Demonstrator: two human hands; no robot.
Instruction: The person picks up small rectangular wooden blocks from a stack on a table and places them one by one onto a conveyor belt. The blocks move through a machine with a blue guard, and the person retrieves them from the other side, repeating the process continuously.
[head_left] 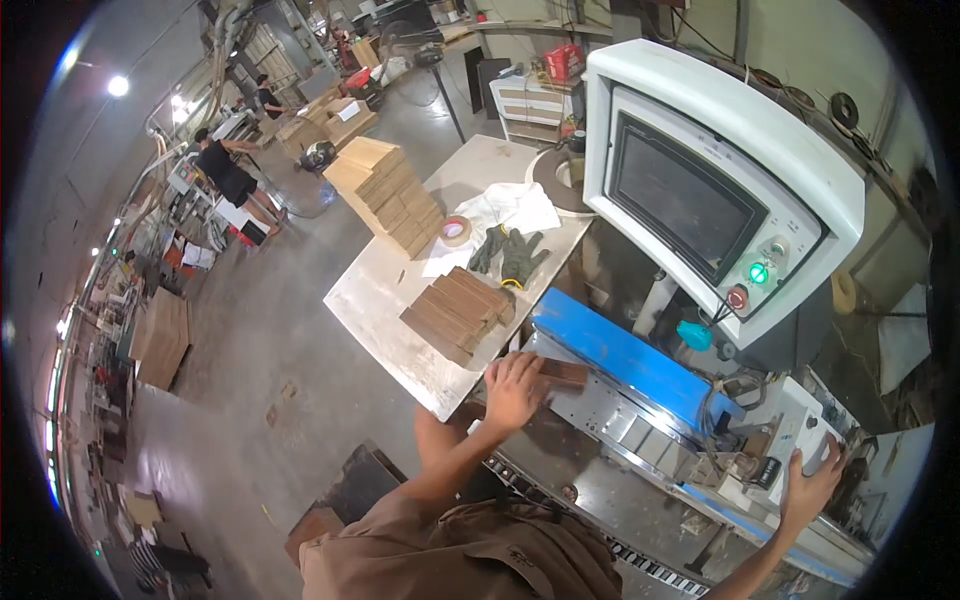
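Note:
My left hand is closed on the near end of a dark brown wood block, beside the table corner and the machine's metal bed. Part of the block is hidden by the fingers, and its edge is slightly blurred. At the far right, my right hand is at the white machine housing, thumb and fingers spread apart; whether it presses on it I cannot tell. A stack of similar brown blocks lies on the table just beyond my left hand.
Pale wood blocks, a tape roll, dark gloves and white cloth are on the table. A control panel with a lit green button stands right, above a blue machine cover. People work far left.

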